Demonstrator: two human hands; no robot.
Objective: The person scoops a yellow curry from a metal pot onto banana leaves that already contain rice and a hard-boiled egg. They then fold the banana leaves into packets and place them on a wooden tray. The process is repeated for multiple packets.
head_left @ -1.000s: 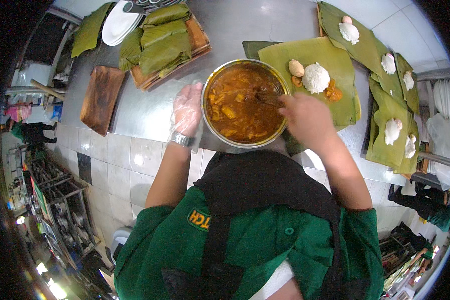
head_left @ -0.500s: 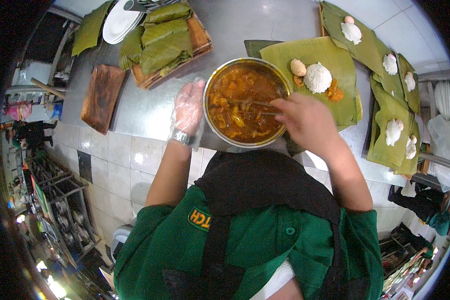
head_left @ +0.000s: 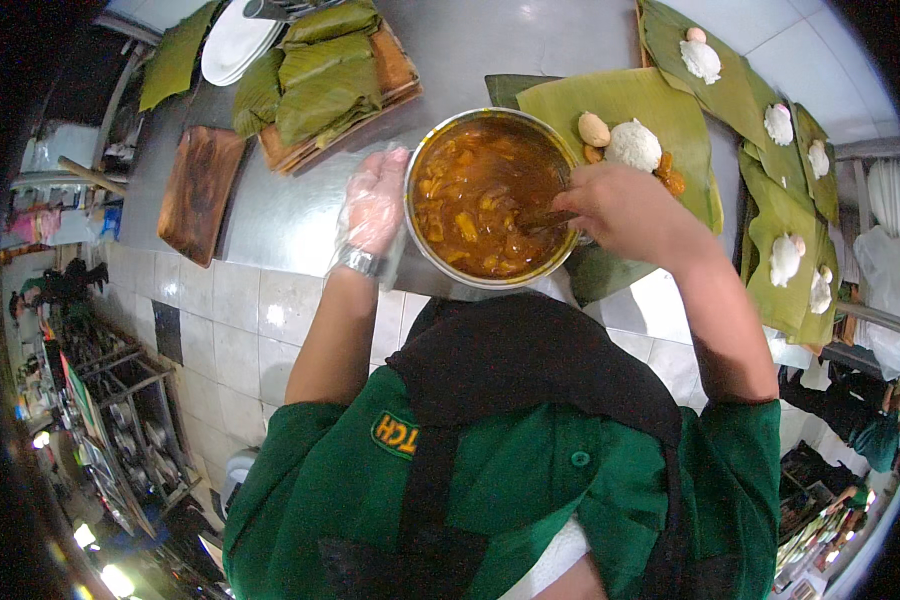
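Observation:
A round metal pot (head_left: 489, 282) of brown-orange stew with chunks stands near the table's front edge. My left hand (head_left: 373, 212), in a clear plastic glove, grips the pot's left side at the rim. My right hand (head_left: 625, 207) is bare and closed round metal tongs (head_left: 540, 219), whose ends dip into the stew on its right side. Beyond that hand lies a banana leaf (head_left: 670, 105) bearing a mound of white rice (head_left: 633, 145), an egg (head_left: 594, 129) and an orange-brown garnish (head_left: 673, 181), partly hidden by my hand.
At the back left, folded banana leaves (head_left: 330, 90) lie on wooden boards (head_left: 398, 68), near white plates (head_left: 235, 45). A wooden tray (head_left: 202, 190) sits at the left edge. More leaves (head_left: 770, 200) with rice and eggs line the right side.
My right hand has moved slightly right and the tongs have swung toward the pot's right side, stirring the stew. My left hand stays at the pot's side.

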